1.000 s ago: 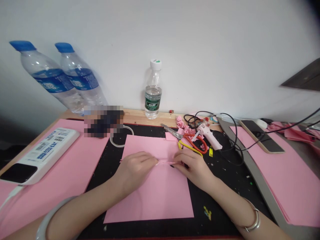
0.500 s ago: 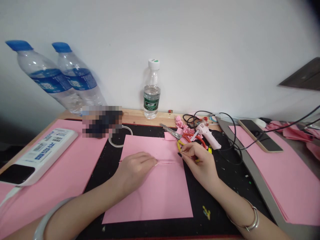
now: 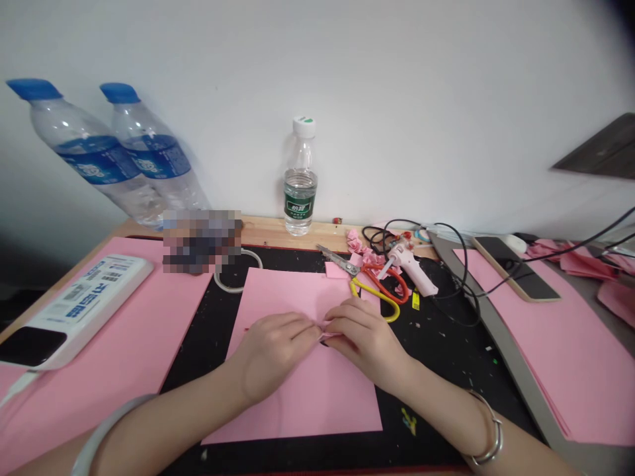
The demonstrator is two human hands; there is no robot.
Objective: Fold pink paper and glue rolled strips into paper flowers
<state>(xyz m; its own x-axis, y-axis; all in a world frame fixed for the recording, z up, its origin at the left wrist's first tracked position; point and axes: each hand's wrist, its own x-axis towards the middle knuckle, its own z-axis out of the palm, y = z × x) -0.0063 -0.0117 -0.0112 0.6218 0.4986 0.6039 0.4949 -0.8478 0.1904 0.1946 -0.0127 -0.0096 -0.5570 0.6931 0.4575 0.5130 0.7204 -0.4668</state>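
Observation:
A large sheet of pink paper [image 3: 297,416] lies on the black mat in front of me. Above its middle, my left hand [image 3: 280,350] and my right hand [image 3: 367,337] meet at the fingertips. Both are closed in a pinch on a thin strip of pink paper [image 3: 328,330]; most of it is hidden by my fingers. Just beyond my right hand are scissors [image 3: 380,287] with red and yellow handles, their blades pointing to the back left. Beside them rests a pink glue gun [image 3: 417,271].
Pink sheets lie at left [image 3: 133,337] and right [image 3: 570,357]. A white power bank [image 3: 104,291] and a phone [image 3: 518,268] rest on them. A small water bottle [image 3: 300,192] stands at the back; two large bottles [image 3: 149,158] lean at left. Black cables [image 3: 466,264] loop at right.
My right hand has moved left, off the scissors' yellow handle, to meet my left hand. The left hand has shifted slightly right and down. The yellow handle now shows fully.

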